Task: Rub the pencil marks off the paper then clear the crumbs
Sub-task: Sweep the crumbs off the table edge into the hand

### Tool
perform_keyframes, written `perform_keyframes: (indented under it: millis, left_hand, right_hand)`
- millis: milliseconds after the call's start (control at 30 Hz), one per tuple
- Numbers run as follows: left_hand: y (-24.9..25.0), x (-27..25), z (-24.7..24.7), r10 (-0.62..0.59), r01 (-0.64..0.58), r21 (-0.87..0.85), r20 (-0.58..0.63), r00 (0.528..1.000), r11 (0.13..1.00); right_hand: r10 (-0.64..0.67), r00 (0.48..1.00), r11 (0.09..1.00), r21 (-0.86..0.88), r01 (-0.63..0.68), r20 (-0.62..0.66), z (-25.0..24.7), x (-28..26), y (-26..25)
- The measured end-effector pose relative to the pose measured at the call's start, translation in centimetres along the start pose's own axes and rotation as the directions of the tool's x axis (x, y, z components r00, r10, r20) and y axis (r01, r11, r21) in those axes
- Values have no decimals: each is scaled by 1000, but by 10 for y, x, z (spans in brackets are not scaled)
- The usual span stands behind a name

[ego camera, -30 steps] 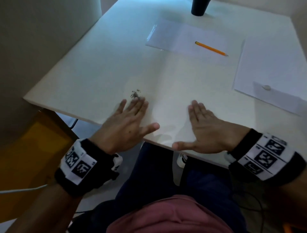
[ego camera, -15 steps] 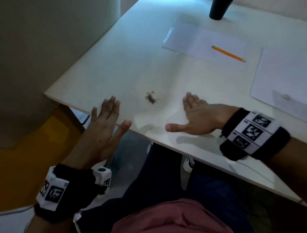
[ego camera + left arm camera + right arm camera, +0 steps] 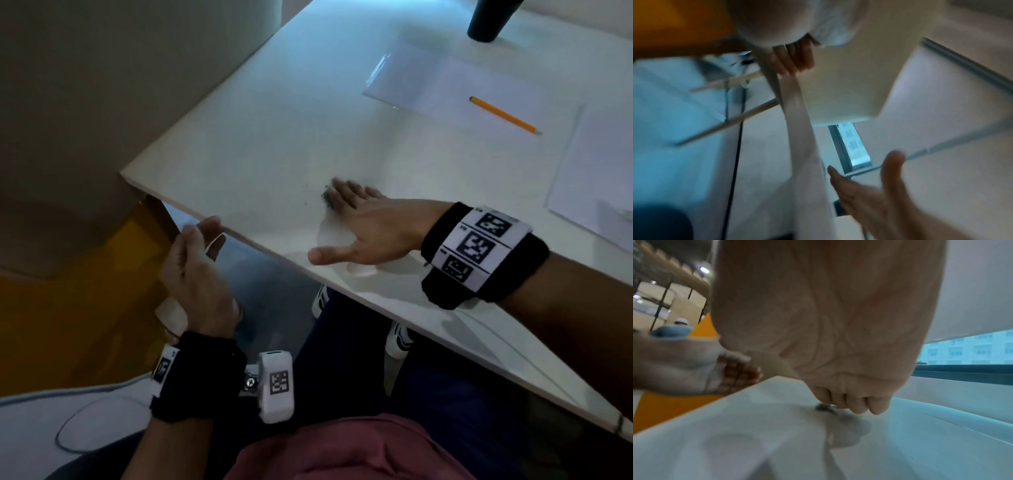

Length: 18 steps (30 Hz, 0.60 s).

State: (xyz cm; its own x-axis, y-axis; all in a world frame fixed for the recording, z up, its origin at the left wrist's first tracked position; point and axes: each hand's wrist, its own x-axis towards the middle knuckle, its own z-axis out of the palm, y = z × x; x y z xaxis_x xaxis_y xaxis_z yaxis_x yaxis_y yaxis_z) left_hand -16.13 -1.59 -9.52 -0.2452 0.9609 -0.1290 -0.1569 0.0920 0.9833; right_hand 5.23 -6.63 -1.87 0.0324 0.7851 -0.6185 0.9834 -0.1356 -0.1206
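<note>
While my right hand lies flat on the white counter, its straight fingers touch the dark pile of eraser crumbs, placed to sweep them left toward the near edge. My left hand waits just below that edge, palm up, fingers relaxed and holding nothing, likely to catch them. Farther right lie the paper and a yellow pencil, well apart from the crumbs.

I'm looking down at a white worktop in dim, bluish light. An orange floor patch lies beneath its corner, beside a beige wall. A window shows a building outside.
</note>
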Motion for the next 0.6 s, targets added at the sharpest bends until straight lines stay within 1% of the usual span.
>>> perform_keyframes:
  millis: [33, 67, 100, 133, 167, 233, 267, 333, 400, 467, 500, 567, 600]
  left_hand:
    - [-3, 3, 0, -80, 75, -71, -63, 995, 995]
    - [-7, 6, 0, -167, 154, -129, -94, 982, 980]
    - [-10, 7, 0, -255, 236, -185, -89, 963, 954]
    - [-13, 6, -1, -340, 317, -243, -58, 939, 917]
    - [-16, 4, -1, -413, 395, -302, 3, 911, 868]
    - [-18, -2, 4, -518, 542, -374, 172, 838, 753]
    - [-19, -4, 7, -541, 600, -396, 263, 799, 695]
    - [-22, -5, 13, -541, 685, -418, 421, 728, 596]
    - [-25, -3, 17, -531, 750, -412, 534, 659, 517]
    - [-27, -3, 21, -512, 774, -422, 584, 630, 472]
    - [-27, -3, 22, -501, 777, -426, 597, 626, 463]
    - [-28, -5, 23, -490, 783, -445, 613, 620, 434]
    - [-29, -5, 22, -487, 792, -458, 625, 610, 404]
  right_hand:
    - [-15, 1000, 1000, 7, 15, -9, -6, 0, 2]
    - [2, 1000, 1000, 18, -2, -21, -13, 0, 8]
    - [38, 999, 999, 31, -37, -31, -21, 2, 17]
    - [80, 996, 996, 36, -78, -40, -27, 5, 27]
    - [112, 992, 994, 24, -111, -50, -31, 10, 36]
    - [116, 991, 993, -19, -118, -60, -34, 19, 44]
    - [85, 995, 995, -41, -87, -52, -33, 24, 42]
    - [-23, 1000, 996, -85, 22, -9, -30, 30, 28]
    - [-132, 990, 984, -116, 136, 47, -28, 30, 14]
    - [-202, 978, 972, -111, 207, 54, -34, 29, 16]
    - [-205, 978, 974, -95, 207, 30, -38, 29, 22]
    - [-155, 988, 986, -72, 154, -14, -45, 29, 40]
    - [-138, 990, 987, -90, 137, -10, -45, 28, 44]
